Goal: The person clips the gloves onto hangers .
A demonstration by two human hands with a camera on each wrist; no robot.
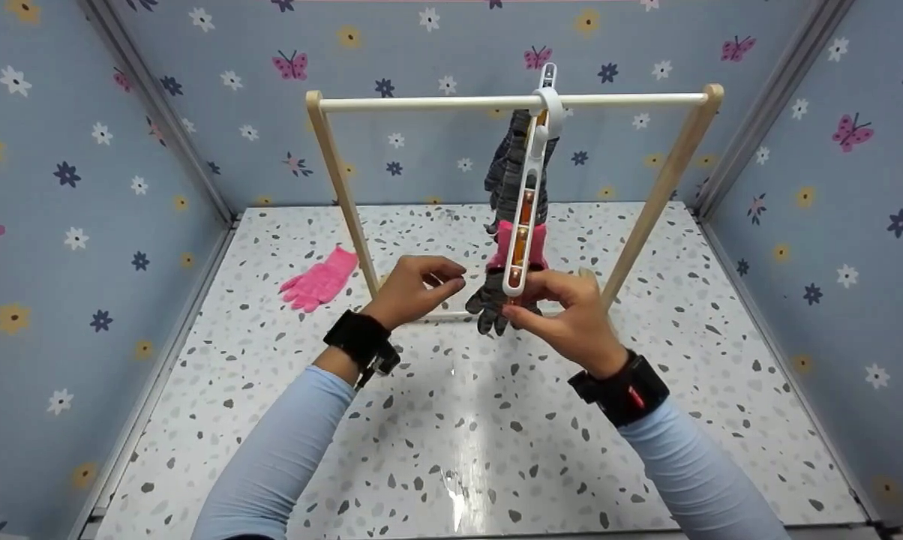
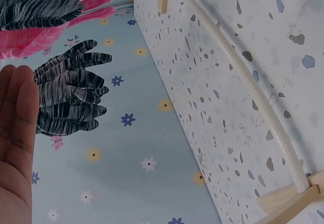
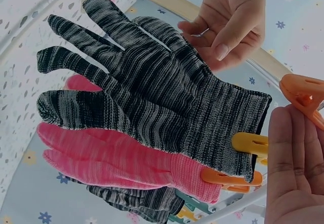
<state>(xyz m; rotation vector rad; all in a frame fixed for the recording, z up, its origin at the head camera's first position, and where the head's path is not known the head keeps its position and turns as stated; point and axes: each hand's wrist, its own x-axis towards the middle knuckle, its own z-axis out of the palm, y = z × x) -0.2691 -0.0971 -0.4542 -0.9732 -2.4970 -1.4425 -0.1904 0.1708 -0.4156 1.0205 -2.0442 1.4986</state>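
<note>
A white clip hanger hangs from the rack's top bar, pointing toward me. At its near end my right hand pinches an orange clip between thumb and fingers; no glove shows in that clip. Beside it a black-and-grey knit glove hangs from a yellow clip. Behind that, an orange clip holds a pink glove, with more dark gloves farther back. Left of the hanging gloves, my left hand is held in the air, fingers loosely bent and holding nothing.
The wooden rack with its white top bar stands on a speckled tabletop. Another pink glove lies on the tabletop beside the rack's left leg. Flower-patterned panels enclose the back and sides.
</note>
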